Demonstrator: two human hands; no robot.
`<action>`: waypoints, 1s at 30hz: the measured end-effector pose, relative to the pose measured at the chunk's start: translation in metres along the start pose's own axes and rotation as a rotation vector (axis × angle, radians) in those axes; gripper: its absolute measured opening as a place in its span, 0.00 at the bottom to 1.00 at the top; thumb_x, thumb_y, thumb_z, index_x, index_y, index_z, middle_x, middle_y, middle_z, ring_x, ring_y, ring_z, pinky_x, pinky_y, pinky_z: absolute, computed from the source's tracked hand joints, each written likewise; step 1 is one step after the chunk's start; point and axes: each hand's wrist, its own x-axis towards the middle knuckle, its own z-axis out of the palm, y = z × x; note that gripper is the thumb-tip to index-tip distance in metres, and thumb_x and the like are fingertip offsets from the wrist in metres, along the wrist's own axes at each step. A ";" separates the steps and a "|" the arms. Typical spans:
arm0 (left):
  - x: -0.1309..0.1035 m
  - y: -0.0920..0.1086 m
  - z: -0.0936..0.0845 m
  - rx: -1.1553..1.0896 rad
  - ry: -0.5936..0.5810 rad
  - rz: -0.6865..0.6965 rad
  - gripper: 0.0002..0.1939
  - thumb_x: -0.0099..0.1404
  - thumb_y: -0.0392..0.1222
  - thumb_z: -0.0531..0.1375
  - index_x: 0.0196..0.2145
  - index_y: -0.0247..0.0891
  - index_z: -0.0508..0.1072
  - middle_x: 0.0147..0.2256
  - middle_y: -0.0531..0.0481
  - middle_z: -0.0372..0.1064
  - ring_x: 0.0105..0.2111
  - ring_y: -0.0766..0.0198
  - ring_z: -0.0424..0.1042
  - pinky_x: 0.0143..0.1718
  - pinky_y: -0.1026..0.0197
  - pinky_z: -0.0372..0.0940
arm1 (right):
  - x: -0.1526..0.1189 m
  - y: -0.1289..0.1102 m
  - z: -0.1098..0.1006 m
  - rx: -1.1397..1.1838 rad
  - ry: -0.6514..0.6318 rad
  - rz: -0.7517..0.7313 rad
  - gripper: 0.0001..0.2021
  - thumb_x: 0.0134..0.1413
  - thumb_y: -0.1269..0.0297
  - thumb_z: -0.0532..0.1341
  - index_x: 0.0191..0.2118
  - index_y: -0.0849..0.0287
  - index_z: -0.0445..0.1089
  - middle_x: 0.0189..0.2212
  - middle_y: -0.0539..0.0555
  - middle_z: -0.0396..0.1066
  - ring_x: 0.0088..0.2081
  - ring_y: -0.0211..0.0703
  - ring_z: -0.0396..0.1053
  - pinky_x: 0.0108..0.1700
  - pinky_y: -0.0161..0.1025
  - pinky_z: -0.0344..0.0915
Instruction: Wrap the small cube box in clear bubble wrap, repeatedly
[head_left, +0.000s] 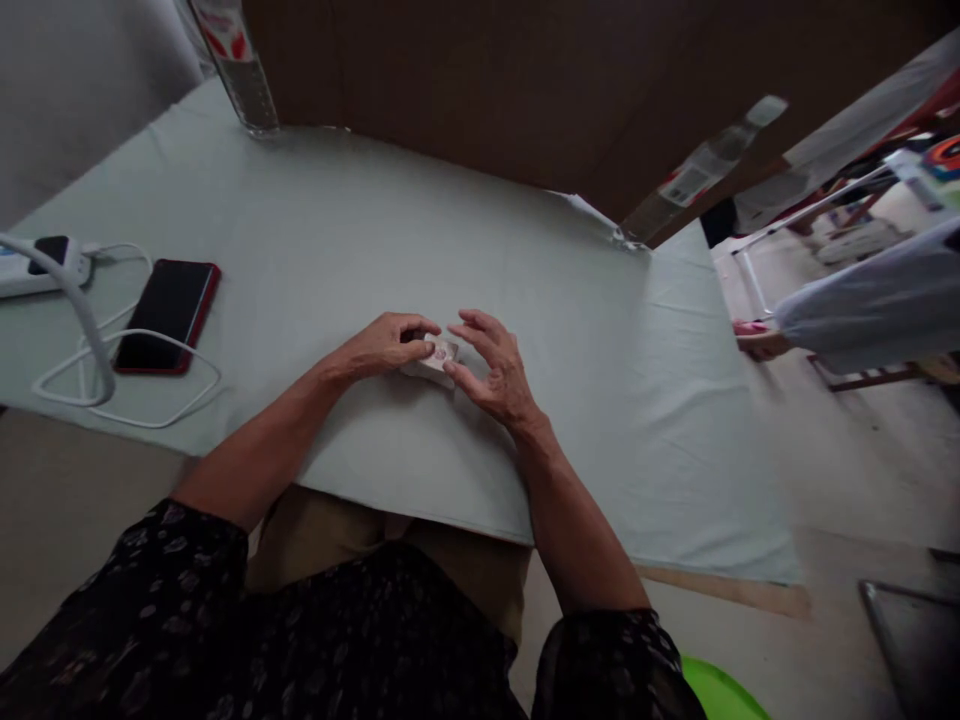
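Observation:
A small pale block or stack with a reddish print on top (441,352) sits on the light green cloth of the table (420,240), near its front edge. From the left, my left hand (386,343) reaches onto it, thumb and fingers curled round its left end. On the other side my right hand (496,370) has its fingers spread, with the thumb tip at the block's right end. Whether the block is lifted off the cloth cannot be made out.
A dark phone with a red case (168,316), a white cable (157,422) and a power strip (45,265) lie left. Bottles (244,80) (694,175) stand by a brown board (480,90). A person's sleeve (870,300) shows right.

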 end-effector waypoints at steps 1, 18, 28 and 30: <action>0.000 0.000 0.001 -0.008 -0.007 -0.006 0.28 0.58 0.52 0.60 0.52 0.31 0.75 0.39 0.45 0.76 0.38 0.58 0.72 0.40 0.57 0.66 | 0.000 0.005 0.001 0.065 -0.023 0.036 0.31 0.58 0.45 0.63 0.64 0.48 0.62 0.65 0.59 0.62 0.63 0.59 0.62 0.62 0.59 0.58; 0.005 -0.006 -0.008 -0.237 0.249 -0.052 0.31 0.52 0.44 0.60 0.54 0.32 0.71 0.47 0.40 0.73 0.46 0.55 0.71 0.52 0.49 0.65 | 0.003 0.020 -0.012 0.375 0.188 0.249 0.32 0.57 0.41 0.61 0.62 0.50 0.62 0.56 0.59 0.72 0.57 0.53 0.70 0.56 0.54 0.67; -0.001 -0.005 -0.020 -0.081 -0.012 -0.070 0.47 0.51 0.45 0.63 0.67 0.35 0.57 0.60 0.33 0.64 0.59 0.44 0.65 0.60 0.42 0.58 | 0.005 0.006 -0.004 0.235 0.124 0.156 0.11 0.60 0.54 0.63 0.45 0.51 0.75 0.52 0.56 0.75 0.56 0.49 0.71 0.56 0.51 0.68; -0.002 -0.004 -0.018 -0.060 -0.052 -0.058 0.49 0.52 0.49 0.65 0.69 0.35 0.54 0.61 0.32 0.62 0.60 0.44 0.63 0.60 0.43 0.58 | 0.006 0.000 -0.002 0.173 0.103 0.111 0.12 0.59 0.54 0.63 0.46 0.51 0.75 0.53 0.56 0.75 0.57 0.49 0.70 0.59 0.53 0.65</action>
